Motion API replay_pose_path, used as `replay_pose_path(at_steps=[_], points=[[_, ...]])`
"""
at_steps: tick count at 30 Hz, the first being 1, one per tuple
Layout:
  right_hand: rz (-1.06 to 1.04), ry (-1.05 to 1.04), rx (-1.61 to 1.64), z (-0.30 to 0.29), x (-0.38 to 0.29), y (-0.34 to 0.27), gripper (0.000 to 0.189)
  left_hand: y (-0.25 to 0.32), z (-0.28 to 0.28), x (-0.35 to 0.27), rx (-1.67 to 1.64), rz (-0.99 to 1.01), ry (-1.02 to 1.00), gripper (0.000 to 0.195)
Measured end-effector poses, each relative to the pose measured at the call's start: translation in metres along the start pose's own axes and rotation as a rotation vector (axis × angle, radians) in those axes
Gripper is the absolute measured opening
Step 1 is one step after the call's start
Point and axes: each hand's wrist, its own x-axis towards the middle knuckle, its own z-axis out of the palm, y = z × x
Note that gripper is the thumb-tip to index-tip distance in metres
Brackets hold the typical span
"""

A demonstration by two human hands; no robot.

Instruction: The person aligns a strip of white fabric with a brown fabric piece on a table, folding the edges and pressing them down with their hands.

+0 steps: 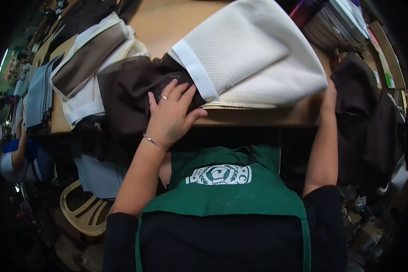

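My left hand (173, 114) lies palm down on dark brown fabric (129, 85), fingers spread, with a ring on one finger and a bracelet at the wrist. Under and beyond its fingertips, the brown fabric meets a white band (199, 73) edging a large off-white textured cloth (248, 51). That cloth is folded over itself and bulges up from the wooden table (153, 20). At its right corner is my right hand (330, 95); the fingers are mostly hidden, so its grip cannot be made out.
Left on the table are a white and brown fabric piece (91, 57) and striped grey-blue cloth (40, 91). Dark fabric (357, 88) hangs at the right. A plastic chair (85, 210) stands lower left. Another person (27, 156) is at the far left.
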Motion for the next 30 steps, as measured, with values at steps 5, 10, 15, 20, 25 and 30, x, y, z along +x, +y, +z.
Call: replay_pose_path(at_steps=[5, 10, 15, 20, 25, 30], points=[[-0.718, 0.12, -0.278, 0.018, -0.059, -0.125, 0.018, -0.012, -0.002, 0.031, -0.097, -0.06, 0.073, 0.051], [-1.104, -0.299, -0.453, 0.108, -0.126, -0.136, 0.027, 0.01, -0.002, 0.045, -0.179, -0.077, -0.057, 0.056], [-1.047, -0.252, -0.355, 0.113, -0.114, -0.119, 0.024, 0.007, 0.012, 0.053, -0.282, 0.024, 0.097, 0.051], [-1.075, -0.207, -0.374, 0.103, -0.098, -0.099, 0.019, 0.032, 0.01, 0.055, -0.222, -0.043, 0.127, 0.029], [-1.041, -0.243, -0.306, 0.104, -0.098, -0.086, 0.013, 0.008, -0.01, 0.074, -0.133, -0.003, 0.395, 0.012], [-1.008, -0.331, -0.284, 0.101, -0.12, -0.093, 0.008, -0.048, -0.014, 0.083, 0.142, -0.136, 0.468, 0.009]])
